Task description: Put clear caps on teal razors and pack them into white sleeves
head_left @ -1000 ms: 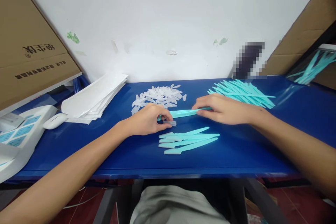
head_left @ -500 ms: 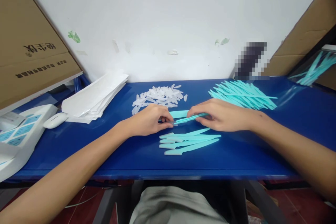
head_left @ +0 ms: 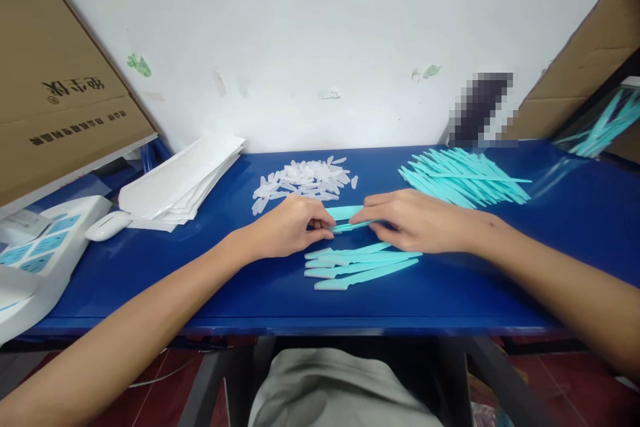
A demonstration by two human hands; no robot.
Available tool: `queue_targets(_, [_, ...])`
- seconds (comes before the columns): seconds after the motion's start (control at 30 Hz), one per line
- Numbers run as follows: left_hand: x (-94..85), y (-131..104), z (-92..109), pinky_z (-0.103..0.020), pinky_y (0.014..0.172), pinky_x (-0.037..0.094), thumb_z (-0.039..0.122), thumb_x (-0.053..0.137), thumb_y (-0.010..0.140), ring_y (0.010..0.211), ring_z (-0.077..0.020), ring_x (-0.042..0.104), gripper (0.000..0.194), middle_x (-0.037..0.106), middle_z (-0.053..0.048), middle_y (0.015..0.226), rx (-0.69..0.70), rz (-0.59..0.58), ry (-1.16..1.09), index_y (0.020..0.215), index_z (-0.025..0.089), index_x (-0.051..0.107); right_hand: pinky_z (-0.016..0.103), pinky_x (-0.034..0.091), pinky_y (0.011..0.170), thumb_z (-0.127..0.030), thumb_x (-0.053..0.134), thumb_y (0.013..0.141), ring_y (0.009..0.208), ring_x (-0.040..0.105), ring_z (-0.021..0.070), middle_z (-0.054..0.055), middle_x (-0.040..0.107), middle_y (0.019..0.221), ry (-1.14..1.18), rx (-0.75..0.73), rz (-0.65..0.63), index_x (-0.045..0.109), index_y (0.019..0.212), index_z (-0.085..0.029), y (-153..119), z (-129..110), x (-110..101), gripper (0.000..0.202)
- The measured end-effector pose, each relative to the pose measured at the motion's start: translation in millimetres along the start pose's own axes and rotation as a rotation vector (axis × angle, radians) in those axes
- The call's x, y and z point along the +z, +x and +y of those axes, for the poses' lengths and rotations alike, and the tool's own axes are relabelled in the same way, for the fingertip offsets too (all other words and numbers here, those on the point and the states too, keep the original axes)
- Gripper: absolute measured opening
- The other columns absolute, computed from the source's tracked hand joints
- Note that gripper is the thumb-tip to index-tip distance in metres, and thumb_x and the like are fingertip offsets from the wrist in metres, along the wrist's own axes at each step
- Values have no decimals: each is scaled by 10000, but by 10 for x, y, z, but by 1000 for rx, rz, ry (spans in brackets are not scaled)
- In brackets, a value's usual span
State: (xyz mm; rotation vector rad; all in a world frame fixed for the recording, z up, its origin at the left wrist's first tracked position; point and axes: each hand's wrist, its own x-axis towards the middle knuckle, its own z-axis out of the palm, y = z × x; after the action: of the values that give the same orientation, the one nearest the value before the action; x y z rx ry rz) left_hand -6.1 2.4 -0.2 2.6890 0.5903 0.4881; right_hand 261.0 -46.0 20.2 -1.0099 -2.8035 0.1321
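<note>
Thin turquoise eyebrow razors (head_left: 351,226) bridge the gap between my two hands above the blue table. My right hand (head_left: 413,220) is closed on their handles, thumb below and fingers on top. At their left end, my left hand (head_left: 300,225) pinches a tip; a clear cap there is mostly hidden by the fingers. Just behind lies a turquoise strip (head_left: 345,213), partly covered by my hands. In front, several razors (head_left: 373,275) rest side by side, pale ends to the left. Behind my left hand spreads a heap of translucent white caps (head_left: 310,177).
A large pile of turquoise razors (head_left: 465,177) lies at the back right, near a clear bag (head_left: 607,123) of more. White sleeves (head_left: 180,180) are stacked at left, beside a white mouse-shaped object (head_left: 109,225) and a white device (head_left: 55,267). A cardboard box (head_left: 65,67) stands far left.
My hands have drawn closer together, and less of the held razors shows between them. The clear cap at my left fingertips is now mostly hidden. The view has shifted slightly.
</note>
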Motion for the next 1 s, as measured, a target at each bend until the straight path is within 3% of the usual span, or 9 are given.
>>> queue_targets(0.27, [112,19,147,-219,708,609,138,762,873,729,-127,729,180,772,-9,822,-97,108,-193,1049,167,735,283,360,582,-125,454,977,651,565,146,72,662,962,-50,-61,16,720,1269,-197,47,-68,130,401])
queue_targets(0.43, [176,2,100,-281,766,644,156,806,827,793,-151,745,291,766,-52,963,-29,199,-177,1100,159,704,273,387,603,-138,474,968,674,583,152,57,658,903,-15,-56,65,731,1256,-217,35,7,132,394])
queue_targets(0.6, [148,-11,92,-311,820,662,180,751,873,873,-153,739,276,709,-81,1092,-34,270,-258,1141,177,688,286,426,648,-190,473,998,717,622,177,76,689,909,-11,-46,128,710,1296,-193,24,39,111,381])
queue_targets(0.77, [79,0,111,-345,926,645,163,669,931,1009,-165,695,161,666,-82,1104,11,312,-366,1082,192,716,300,464,737,-254,472,1028,845,692,203,94,761,1065,76,64,138,700,1293,-178,19,40,73,358])
queue_targets(1.0, [96,14,116,-368,949,638,206,715,918,1047,-185,697,183,646,-85,1133,17,408,-497,1101,193,710,296,454,725,-284,445,1052,810,669,194,87,758,996,201,31,200,706,1243,-176,47,0,64,341])
